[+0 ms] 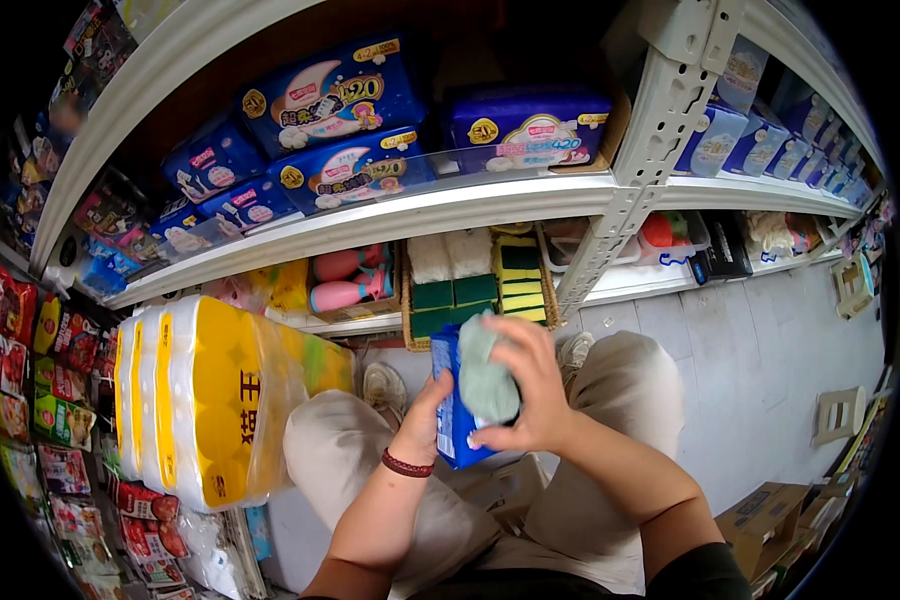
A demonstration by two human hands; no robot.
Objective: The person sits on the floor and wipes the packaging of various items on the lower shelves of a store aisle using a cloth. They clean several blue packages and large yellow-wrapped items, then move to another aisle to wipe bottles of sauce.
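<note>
Above my lap, my left hand [423, 424] grips a blue plastic-wrapped pack [459, 441] by its left edge, thumb on the near side. My right hand [538, 379] has its fingers curled around a folded pale green cloth [487, 371], which lies against the face of the pack. The cloth covers much of that face. Just beyond the pack, a wicker basket [418, 344] holds dark green scouring pads [433, 295], yellow-and-green sponges [520, 274] and white bundles [450, 253].
Blue sanitary-pad packs [334, 101] fill the white metal shelf [390, 214] above. A shelf upright [634, 154] stands to the right. A large wrapped bale of paper rolls [217, 405] is beside my left knee. Hanging snack packets [64, 420] line the left; a cardboard box [765, 517] sits lower right.
</note>
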